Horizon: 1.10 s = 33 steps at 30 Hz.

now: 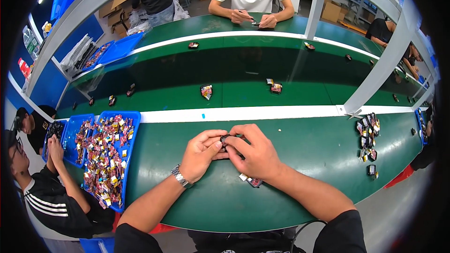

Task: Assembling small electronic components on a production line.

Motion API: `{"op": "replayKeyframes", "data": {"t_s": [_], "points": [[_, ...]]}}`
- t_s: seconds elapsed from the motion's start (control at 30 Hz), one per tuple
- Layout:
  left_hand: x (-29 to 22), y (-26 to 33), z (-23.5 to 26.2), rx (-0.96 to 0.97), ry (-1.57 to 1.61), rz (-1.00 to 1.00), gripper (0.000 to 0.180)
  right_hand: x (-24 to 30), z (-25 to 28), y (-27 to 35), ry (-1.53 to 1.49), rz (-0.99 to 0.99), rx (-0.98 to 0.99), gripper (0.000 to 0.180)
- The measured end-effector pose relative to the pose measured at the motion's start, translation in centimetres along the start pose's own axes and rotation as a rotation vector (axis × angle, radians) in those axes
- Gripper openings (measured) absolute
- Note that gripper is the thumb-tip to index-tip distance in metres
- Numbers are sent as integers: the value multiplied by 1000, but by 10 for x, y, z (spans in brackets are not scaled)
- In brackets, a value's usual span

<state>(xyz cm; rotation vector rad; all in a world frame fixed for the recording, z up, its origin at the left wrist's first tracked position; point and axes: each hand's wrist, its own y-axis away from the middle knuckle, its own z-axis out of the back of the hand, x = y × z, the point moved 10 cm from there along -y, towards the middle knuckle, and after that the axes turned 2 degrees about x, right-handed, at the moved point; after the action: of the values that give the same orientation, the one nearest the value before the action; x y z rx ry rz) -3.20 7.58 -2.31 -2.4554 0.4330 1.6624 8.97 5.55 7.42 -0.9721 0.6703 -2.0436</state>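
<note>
My left hand and my right hand meet over the middle of the green table. Between their fingertips they pinch a small black plastic part, mostly hidden by the fingers. Both hands are closed on it; finer details of the part are too small to make out. Just below my right hand, on the tabletop, lies a small dark part with a reddish piece and a white tab, partly covered by the hand. A metal watch sits on my left wrist.
Left of my arms stands a blue tray heaped with small reddish, yellow and white parts. A cluster of black parts lies at the right. Beyond the white rail, a green belt carries scattered parts. Co-workers sit left and across; grey posts frame the bench.
</note>
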Motion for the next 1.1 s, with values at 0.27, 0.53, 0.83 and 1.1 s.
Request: {"op": "replayKeyframes", "data": {"t_s": [0.27, 0.53, 0.83, 1.1], "points": [[1, 0, -2, -22, -11, 20, 29, 1, -2, -1, 51, -6, -10, 20], [-1, 0, -4, -77, -35, 4, 25, -4, -12, 3, 122, 9, 13, 15], [-1, 0, 7, -175, -147, -32, 20, 9, -11, 1, 63, -24, 67, 30], [1, -4, 4, -150, -148, -12, 22, 5, -17, 4, 108, -86, 61, 38]]}}
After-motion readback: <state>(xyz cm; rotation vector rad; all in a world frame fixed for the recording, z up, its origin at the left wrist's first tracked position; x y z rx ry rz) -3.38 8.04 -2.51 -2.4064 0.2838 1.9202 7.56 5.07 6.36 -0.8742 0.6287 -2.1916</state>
